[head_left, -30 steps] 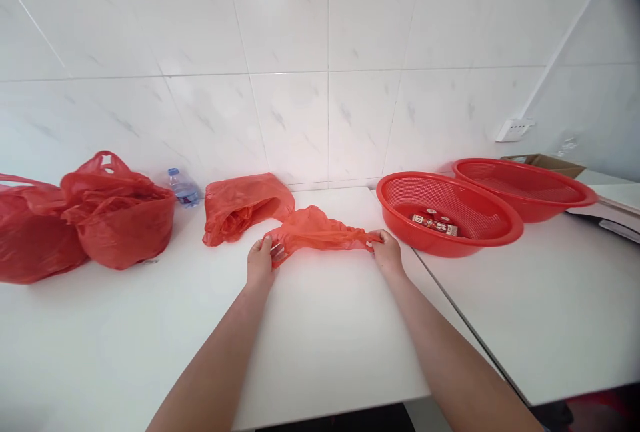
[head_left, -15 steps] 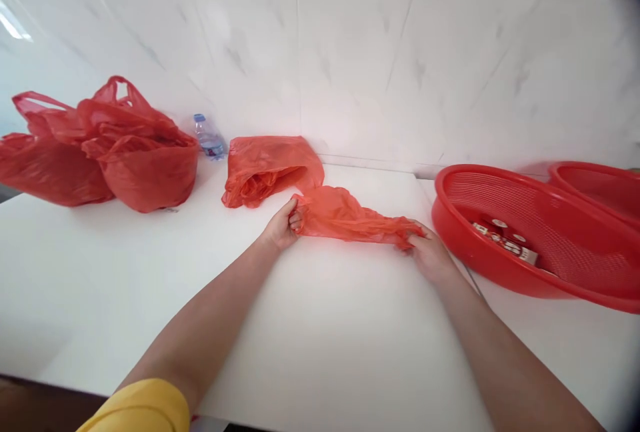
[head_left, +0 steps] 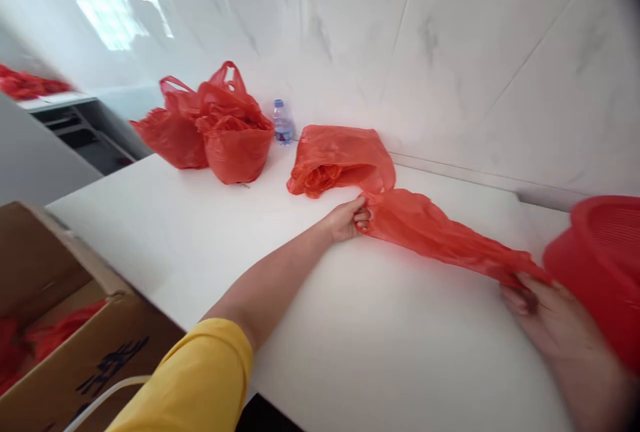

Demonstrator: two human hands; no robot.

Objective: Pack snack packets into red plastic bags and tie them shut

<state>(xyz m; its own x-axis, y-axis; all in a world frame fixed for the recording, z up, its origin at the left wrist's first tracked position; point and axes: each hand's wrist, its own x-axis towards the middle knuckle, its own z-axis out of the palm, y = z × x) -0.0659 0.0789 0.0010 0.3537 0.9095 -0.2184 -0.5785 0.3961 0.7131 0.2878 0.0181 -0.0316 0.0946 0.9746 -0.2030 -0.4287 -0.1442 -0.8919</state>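
Head view, the only one I have. Since the preceding frames, the thin, translucent red plastic bag (head_left: 435, 229) has gone from a shorter, bunched shape to a longer strip, and the gap between the hands has widened. I judge that this leaves the film flatter and more evenly drawn out. The camera has also swung to the left, bringing an open brown cardboard box (head_left: 65, 379) with red plastic inside into sight.

The bag spans the two hands over the smooth white tabletop (head_left: 390, 325). Its long axis runs diagonally, from the far end at the left hand (head_left: 346, 220) down to the near end at the right hand (head_left: 545, 312), pointing towards the large red plastic basin (head_left: 585, 292) at the frame's right edge.

I record the left hand as closed on the far end, fingers curled into the film. The right hand is blurred, but it appears to pinch the near end between thumb and fingers.

Just beyond the far end lies a folded red plastic bundle (head_left: 345, 145). Further left, by the tiled wall, stand a clear, blue-capped bottle (head_left: 283, 127) and two filled red carrier bags (head_left: 237, 152). A yellow sleeve (head_left: 200, 379) covers the left upper arm.
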